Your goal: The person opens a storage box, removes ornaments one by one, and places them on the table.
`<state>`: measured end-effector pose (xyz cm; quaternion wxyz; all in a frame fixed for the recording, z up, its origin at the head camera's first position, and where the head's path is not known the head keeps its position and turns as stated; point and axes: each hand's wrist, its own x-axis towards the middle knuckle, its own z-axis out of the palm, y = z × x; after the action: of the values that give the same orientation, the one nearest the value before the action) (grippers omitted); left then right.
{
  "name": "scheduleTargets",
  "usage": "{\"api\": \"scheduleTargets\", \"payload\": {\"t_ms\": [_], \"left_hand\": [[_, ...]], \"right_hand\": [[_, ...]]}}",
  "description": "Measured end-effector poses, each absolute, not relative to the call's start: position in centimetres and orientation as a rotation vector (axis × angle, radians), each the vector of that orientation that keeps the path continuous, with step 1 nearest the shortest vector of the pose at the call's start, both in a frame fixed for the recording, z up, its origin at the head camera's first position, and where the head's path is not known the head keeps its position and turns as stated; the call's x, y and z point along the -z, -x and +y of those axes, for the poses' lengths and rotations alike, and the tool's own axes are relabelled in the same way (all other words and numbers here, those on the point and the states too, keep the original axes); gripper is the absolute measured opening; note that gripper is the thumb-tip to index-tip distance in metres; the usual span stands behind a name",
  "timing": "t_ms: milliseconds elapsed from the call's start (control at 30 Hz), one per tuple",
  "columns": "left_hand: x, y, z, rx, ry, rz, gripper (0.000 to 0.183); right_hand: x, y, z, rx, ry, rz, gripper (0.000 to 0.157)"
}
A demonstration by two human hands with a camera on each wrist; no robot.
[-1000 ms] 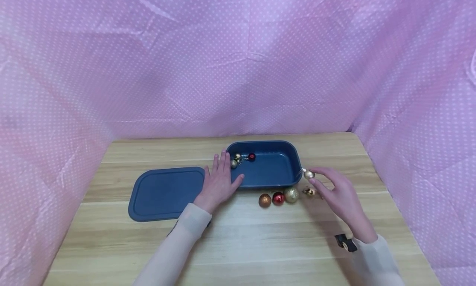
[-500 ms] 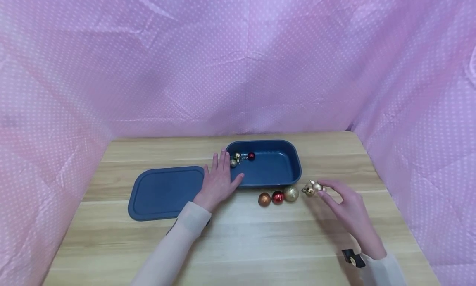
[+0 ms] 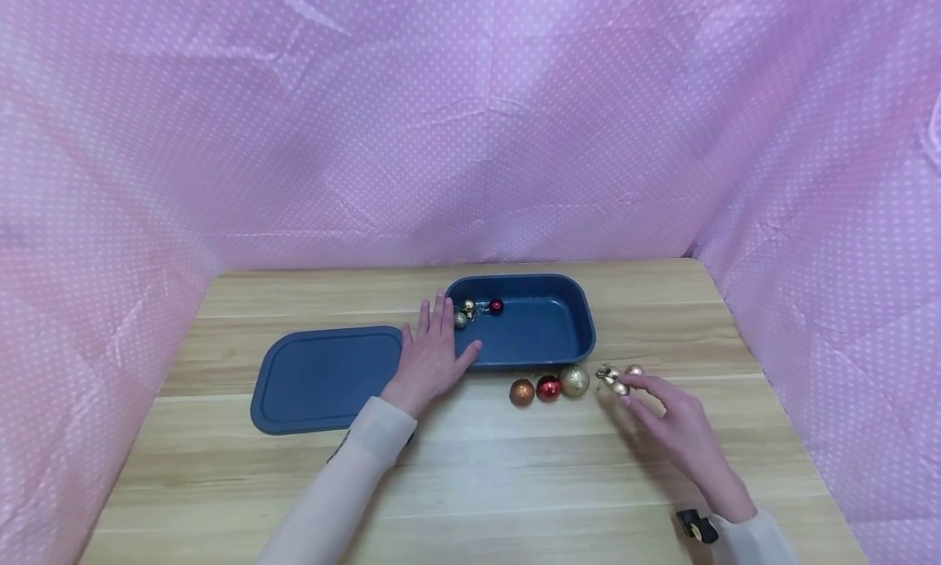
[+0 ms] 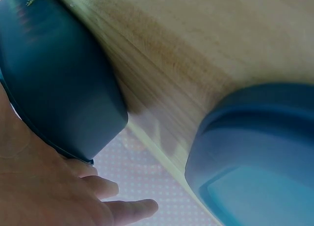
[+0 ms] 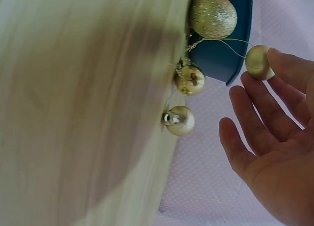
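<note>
In the head view my right hand [image 3: 680, 426] pinches a small gold Christmas ball [image 3: 621, 389] between thumb and fingertips. The right wrist view shows that held ball [image 5: 259, 62] with a thin thread trailing from it. Close by lie a shiny gold ball [image 5: 190, 80] and a smooth matte gold ball [image 5: 180, 120]. My left hand [image 3: 428, 361] rests with straight, spread fingers at the left rim of a deep blue box [image 3: 529, 362]. Inside the box's left part are a red ball [image 3: 496, 306] and several small gold balls [image 3: 469, 306].
A blue lid [image 3: 327, 381] lies on the wooden table [image 3: 485, 483] left of the box. In front of the box sit a copper glitter ball [image 3: 522, 392], a red ball [image 3: 548, 388] and a larger gold glitter ball [image 3: 574, 380]. Pink dotted cloth [image 3: 470, 140] surrounds the table.
My right hand has moved with the gold ball from the box's right corner out to the right and nearer me, beside the other small gold balls. My left hand stays put.
</note>
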<state>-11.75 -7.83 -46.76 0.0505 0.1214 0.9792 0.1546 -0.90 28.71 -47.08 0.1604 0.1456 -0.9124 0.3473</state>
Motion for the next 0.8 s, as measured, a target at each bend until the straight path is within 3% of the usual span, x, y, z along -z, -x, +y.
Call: {"api": "scheduleTargets", "payload": {"t_ms": [800], "left_hand": [[46.8,11.7,-7.9,-0.512,-0.367,2.958,0.095]], "right_hand": [[48.8,1.8,29.1,-0.931,-0.476,-2.793,0.034]]}}
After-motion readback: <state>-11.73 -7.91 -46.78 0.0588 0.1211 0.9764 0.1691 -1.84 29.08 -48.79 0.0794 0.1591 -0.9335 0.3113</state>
